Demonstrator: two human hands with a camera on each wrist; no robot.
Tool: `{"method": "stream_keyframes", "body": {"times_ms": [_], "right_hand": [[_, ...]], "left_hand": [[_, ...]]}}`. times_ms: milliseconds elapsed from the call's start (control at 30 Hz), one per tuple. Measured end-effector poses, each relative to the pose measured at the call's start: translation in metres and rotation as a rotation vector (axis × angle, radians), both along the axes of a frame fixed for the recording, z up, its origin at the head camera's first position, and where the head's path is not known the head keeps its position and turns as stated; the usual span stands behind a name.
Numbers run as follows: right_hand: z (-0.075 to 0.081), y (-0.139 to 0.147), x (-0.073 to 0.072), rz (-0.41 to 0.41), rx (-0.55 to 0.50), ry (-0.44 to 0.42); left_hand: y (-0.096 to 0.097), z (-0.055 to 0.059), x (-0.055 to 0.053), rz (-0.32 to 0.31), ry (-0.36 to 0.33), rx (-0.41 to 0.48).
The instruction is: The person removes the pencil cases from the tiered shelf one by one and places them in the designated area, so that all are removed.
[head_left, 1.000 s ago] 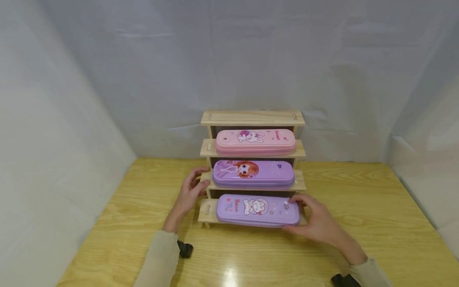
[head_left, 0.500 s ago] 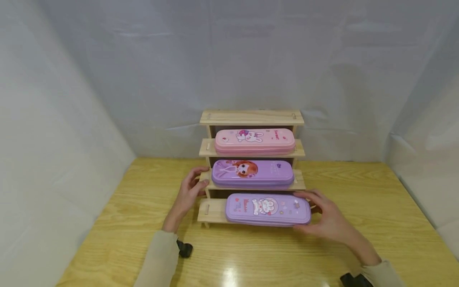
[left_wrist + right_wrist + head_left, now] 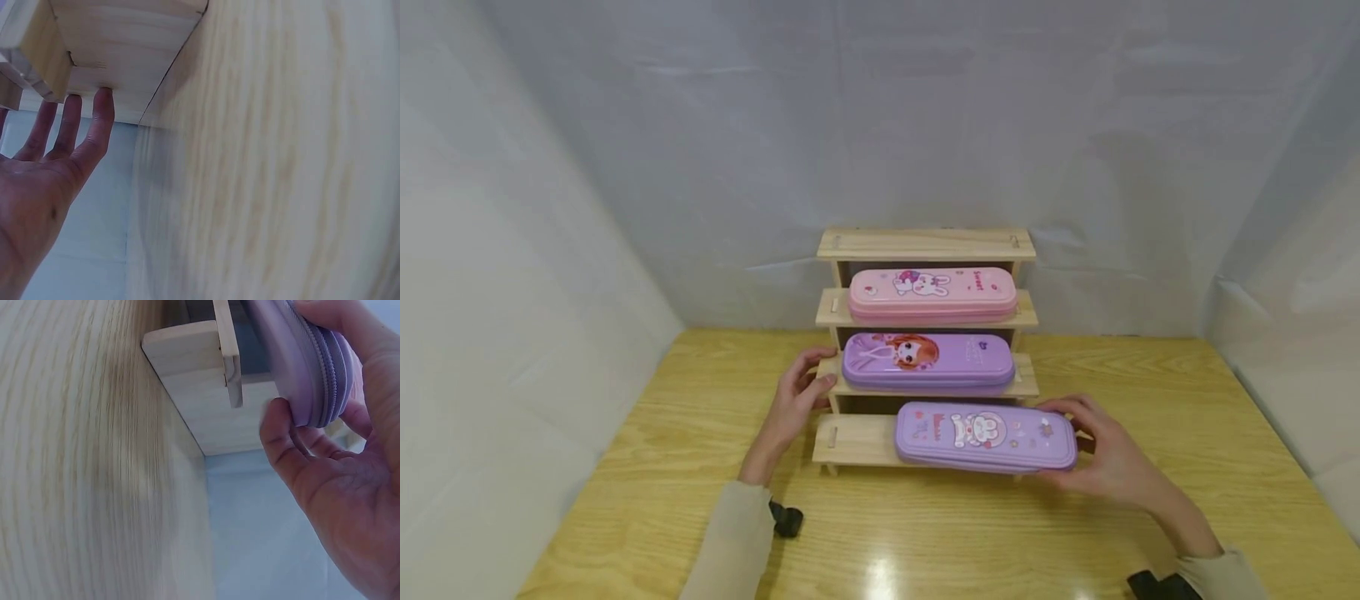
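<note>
My right hand (image 3: 1108,458) grips the right end of a lilac zipped pencil case (image 3: 985,435) with a bunny picture. The case overlaps the right part of the lowest shelf, its end sticking out past the shelf. In the right wrist view, the zip (image 3: 322,356) runs between thumb and fingers. My left hand (image 3: 793,398) holds the left side of the stepped wooden rack (image 3: 861,440), thumb at the second-lowest shelf's end. Fingertips touch the rack's side panel (image 3: 125,56) in the left wrist view. A purple pencil case (image 3: 962,360) with a red-haired figure lies on that shelf.
A pink pencil case (image 3: 880,292) lies one shelf higher, under the bare top shelf (image 3: 925,244). The rack stands on a wood-grain table (image 3: 700,467), with pale sheeting (image 3: 737,167) behind and at both sides.
My right hand has slid the lilac pencil case to the right, uncovering the left part of the lowest shelf. My left hand and the rack have stayed almost still.
</note>
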State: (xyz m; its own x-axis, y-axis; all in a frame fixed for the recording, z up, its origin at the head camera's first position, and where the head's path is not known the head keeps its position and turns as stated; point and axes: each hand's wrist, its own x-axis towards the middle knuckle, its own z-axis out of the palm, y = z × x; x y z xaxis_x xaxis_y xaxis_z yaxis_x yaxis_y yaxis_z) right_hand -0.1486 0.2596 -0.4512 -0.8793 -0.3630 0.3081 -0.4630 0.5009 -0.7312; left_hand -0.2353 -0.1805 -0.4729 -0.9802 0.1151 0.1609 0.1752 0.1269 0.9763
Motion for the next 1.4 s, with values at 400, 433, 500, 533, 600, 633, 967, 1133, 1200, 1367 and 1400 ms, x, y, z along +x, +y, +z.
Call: {"method": "stream_keyframes", "body": {"times_ms": [400, 433, 500, 533, 600, 633, 967, 1133, 1200, 1367, 1400], "right_hand": [[-0.001, 0.013, 0.005, -0.042, -0.039, -0.067], [-0.001, 0.014, 0.006, -0.053, -0.032, -0.073], [0.000, 0.017, 0.007, -0.075, -0.020, -0.087], [0.000, 0.018, 0.007, -0.087, -0.012, -0.094], [0.001, 0.021, 0.007, -0.097, -0.002, -0.108], [0.001, 0.023, 0.008, -0.100, -0.001, -0.113], [0.004, 0.040, 0.012, -0.125, 0.035, -0.101], [0.007, 0.049, 0.014, -0.137, 0.051, -0.120], [0.007, 0.053, 0.015, -0.136, 0.055, -0.119], [0.009, 0.065, 0.017, -0.141, 0.069, -0.111], [0.009, 0.067, 0.018, -0.144, 0.070, -0.113]], "left_hand": [[0.001, 0.002, 0.001, -0.004, 0.002, 0.001], [0.001, 0.003, 0.001, -0.002, 0.001, 0.000], [0.001, 0.004, 0.001, 0.001, 0.002, -0.005], [0.001, 0.004, 0.001, 0.001, 0.003, -0.007], [0.001, 0.004, 0.001, 0.003, 0.003, -0.011], [0.001, 0.004, 0.001, 0.003, 0.003, -0.011], [0.000, 0.004, 0.002, 0.004, 0.003, -0.022], [0.000, 0.003, 0.002, 0.008, 0.002, -0.019], [0.000, 0.002, 0.001, 0.010, 0.000, -0.018], [0.000, 0.001, 0.001, 0.007, 0.000, -0.016], [0.000, 0.002, 0.002, 0.007, 0.000, -0.015]]}}
